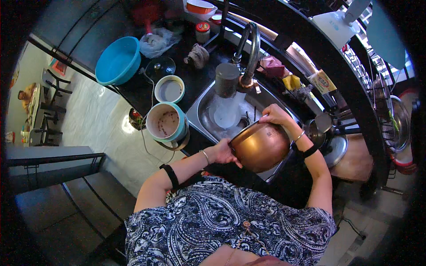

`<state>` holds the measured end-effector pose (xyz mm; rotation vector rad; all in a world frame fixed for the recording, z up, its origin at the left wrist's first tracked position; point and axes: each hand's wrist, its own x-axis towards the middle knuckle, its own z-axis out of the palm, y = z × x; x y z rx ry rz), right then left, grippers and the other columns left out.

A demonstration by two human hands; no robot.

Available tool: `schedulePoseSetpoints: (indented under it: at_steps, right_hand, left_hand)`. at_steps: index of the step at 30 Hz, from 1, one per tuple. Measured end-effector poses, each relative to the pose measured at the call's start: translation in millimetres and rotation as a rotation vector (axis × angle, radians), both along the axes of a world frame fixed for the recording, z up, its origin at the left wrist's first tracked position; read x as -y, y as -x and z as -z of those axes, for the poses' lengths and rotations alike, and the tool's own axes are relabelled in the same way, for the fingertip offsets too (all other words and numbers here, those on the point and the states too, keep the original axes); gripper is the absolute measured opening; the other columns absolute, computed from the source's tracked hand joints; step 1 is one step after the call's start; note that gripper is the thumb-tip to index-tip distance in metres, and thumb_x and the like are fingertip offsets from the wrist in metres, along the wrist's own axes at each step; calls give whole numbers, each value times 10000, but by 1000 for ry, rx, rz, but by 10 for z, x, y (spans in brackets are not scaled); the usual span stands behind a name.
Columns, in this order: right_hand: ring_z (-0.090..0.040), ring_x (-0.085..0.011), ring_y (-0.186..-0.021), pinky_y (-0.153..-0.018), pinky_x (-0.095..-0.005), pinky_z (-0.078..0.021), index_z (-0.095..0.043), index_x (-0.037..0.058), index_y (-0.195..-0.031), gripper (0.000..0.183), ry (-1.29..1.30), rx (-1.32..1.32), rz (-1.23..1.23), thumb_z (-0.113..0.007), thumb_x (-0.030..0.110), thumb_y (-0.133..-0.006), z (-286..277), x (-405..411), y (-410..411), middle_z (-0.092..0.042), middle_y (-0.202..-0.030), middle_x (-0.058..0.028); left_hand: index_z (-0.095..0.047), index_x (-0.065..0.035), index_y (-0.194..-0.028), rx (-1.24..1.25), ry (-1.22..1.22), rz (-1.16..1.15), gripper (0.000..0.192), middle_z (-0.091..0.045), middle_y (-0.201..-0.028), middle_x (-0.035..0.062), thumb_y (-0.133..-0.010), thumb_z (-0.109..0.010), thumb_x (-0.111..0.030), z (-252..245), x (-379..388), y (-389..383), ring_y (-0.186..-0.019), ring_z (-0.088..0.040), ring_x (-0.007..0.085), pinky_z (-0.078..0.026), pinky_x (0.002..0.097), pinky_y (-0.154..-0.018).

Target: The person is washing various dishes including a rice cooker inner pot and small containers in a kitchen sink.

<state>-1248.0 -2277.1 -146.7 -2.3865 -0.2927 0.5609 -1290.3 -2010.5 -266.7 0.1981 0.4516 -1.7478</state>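
A copper-coloured metal pot (261,146) is tipped over the near side of the steel sink (203,113), its rounded outside towards me and its mouth facing the basin. My left hand (226,153) grips its lower left edge, while my right hand (275,114) holds the upper rim. Whitish liquid (226,111) shows in the basin beyond the pot. The curved metal faucet (254,50) rises at the sink's back, with a dark cylindrical piece (227,79) beside it. The pot's inside is hidden from view.
Left of the sink stand a turquoise rice cooker body (166,123) with a cord, a smaller round container (169,89), a glass lid (160,67) and a blue basin (118,61). A cloth (198,56) lies behind. Pans and a metal lid (334,151) are at the right.
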Motion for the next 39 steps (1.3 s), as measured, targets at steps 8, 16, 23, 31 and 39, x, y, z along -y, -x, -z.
schedulePoseSetpoints:
  at_steps: [8,16,23,31,39]
  right_hand:
    - [-510,-254,-675,-620,-342,-384,-524,91,-631,440,24,482,-286,-673,503,-597,58,-22,178,-516,-671,-51]
    - [-499,-234,-867,-736,-362,-395,-542,87,-807,423,516,563,-260,-732,365,-551,102,-233,316,-527,-827,-50]
    - [-559,-414,-803,-679,-433,-460,-474,-61,-959,321,176,425,460,-562,-16,-654,752,325,191,-574,-834,-259]
    - [-599,-196,-819,-728,-326,-486,-577,34,-965,226,-1124,-323,1141,-548,-17,-747,1365,570,62,-618,-871,-62]
    - [-520,-146,-620,-540,-288,-411,-616,41,-876,295,-1004,-261,1269,-588,330,-825,1469,423,-41,-584,-757,-53]
  left_hand:
    - [-382,82,-1138,257,-388,-131,463,-452,-1147,247,-739,-435,-149,42,-88,-329,-958,-494,465,-504,431,-802]
    - [-350,-19,-1173,700,-693,-513,529,-468,-1014,165,-657,-438,55,-75,12,-717,-874,-510,333,-524,433,-707]
    - [77,-307,-1371,900,-773,-566,977,-301,-1290,188,-642,-415,118,-413,-99,-671,-985,-502,381,-513,514,-675]
    - [-67,-269,-1353,943,-812,-544,888,-375,-1196,187,-625,-403,112,-623,-135,-472,-880,-537,377,-536,473,-565]
    - [-296,-205,-1251,864,-781,-544,690,-511,-943,71,-630,-478,33,-768,-178,-302,-789,-532,214,-514,370,-558]
